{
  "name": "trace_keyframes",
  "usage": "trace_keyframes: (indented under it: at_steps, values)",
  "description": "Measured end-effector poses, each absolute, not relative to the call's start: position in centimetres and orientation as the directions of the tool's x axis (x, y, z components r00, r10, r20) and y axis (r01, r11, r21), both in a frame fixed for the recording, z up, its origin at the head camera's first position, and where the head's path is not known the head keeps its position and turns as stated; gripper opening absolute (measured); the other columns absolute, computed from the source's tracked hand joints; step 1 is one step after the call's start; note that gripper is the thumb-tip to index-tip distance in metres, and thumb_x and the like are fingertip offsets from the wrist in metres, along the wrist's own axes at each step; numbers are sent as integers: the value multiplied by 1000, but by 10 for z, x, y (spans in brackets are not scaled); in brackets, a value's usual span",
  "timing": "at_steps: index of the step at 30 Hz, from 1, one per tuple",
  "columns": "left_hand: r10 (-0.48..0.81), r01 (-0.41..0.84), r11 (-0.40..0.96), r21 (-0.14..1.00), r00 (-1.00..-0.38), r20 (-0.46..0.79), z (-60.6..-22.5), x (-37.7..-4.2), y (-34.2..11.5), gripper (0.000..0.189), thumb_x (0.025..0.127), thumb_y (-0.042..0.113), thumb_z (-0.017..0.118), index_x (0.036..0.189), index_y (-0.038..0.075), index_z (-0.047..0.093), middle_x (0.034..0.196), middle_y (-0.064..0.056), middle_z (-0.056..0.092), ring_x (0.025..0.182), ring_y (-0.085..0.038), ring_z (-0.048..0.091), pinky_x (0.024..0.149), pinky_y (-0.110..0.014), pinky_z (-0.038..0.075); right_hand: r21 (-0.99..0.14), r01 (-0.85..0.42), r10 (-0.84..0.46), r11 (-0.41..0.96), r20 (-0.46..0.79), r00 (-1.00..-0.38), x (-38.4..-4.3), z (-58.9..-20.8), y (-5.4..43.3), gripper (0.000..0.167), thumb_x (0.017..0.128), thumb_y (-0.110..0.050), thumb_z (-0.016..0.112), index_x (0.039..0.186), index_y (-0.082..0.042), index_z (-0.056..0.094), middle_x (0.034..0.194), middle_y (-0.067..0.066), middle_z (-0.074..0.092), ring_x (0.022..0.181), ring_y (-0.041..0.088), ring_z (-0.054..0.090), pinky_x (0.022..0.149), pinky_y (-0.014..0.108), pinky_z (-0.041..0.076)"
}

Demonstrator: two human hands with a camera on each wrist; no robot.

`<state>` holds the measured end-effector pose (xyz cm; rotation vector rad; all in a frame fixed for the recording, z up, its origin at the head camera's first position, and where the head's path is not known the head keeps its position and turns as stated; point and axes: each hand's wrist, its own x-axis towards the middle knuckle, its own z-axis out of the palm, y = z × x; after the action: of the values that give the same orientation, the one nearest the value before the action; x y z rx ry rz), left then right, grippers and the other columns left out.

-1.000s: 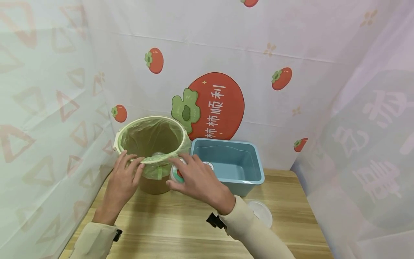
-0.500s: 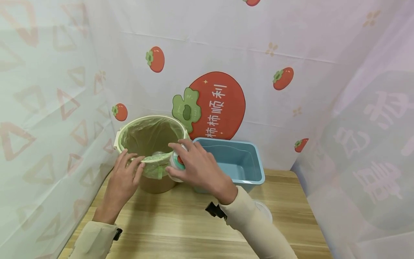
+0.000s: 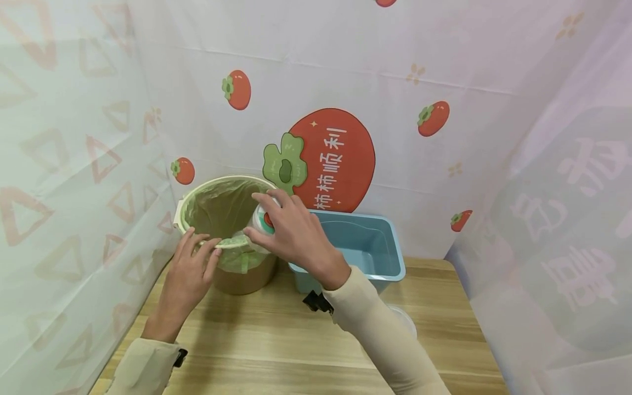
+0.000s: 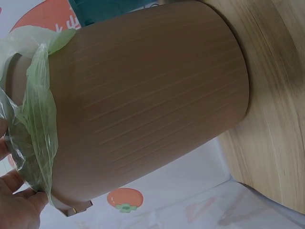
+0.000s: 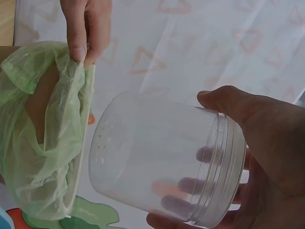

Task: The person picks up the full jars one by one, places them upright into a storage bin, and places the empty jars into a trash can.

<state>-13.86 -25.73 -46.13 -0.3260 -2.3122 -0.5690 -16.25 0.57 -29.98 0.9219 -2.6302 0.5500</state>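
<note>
My left hand (image 3: 185, 280) pinches the near rim of a brown trash bin (image 3: 242, 277) together with the green bag lining it. In the left wrist view, the bag (image 4: 40, 109) hangs folded over the outside of the rim, with fingertips right at its edge. My right hand (image 3: 298, 236) grips a clear plastic jar (image 5: 143, 148) round its threaded mouth end. The jar lies tilted over the bin's near right rim, its rounded base pointing away from my palm. A few small specks show on the base. No lid is on the jar.
Beside the bin on the right stands a blue rectangular tub (image 3: 355, 238). A round whitish lid (image 3: 407, 322) lies on the wooden table (image 3: 266, 351), partly hidden by my right sleeve. Printed fabric walls (image 3: 405, 49) enclose the table at the back and sides.
My right hand has lifted the jar up and slightly left, from beside the bin to over its near right rim. My left hand stays on the rim.
</note>
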Motion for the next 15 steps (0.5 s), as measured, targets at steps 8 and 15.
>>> trace_keyframes:
  at_steps: [8, 15]
  values:
    - [76, 391, 873, 293, -701, 709, -461, -138, -257, 22, 102, 9, 74, 123, 3, 75, 131, -27, 66, 148, -51, 49, 119, -66, 48, -270, -645, -492, 715, 462, -738, -181, -309, -13, 66, 102, -51, 73, 158, -21, 56, 159, 9, 55, 132, 31, 63, 78, 42, 68]
    - [63, 380, 870, 312, -715, 696, -460, -138, -256, 21, 103, 9, 73, 124, 3, 75, 132, -26, 65, 150, -51, 47, 117, -68, 48, -261, -615, -478, 744, 434, -763, -194, -318, -29, 67, 103, -55, 70, 160, -24, 53, 160, 6, 53, 132, 29, 62, 70, 39, 67]
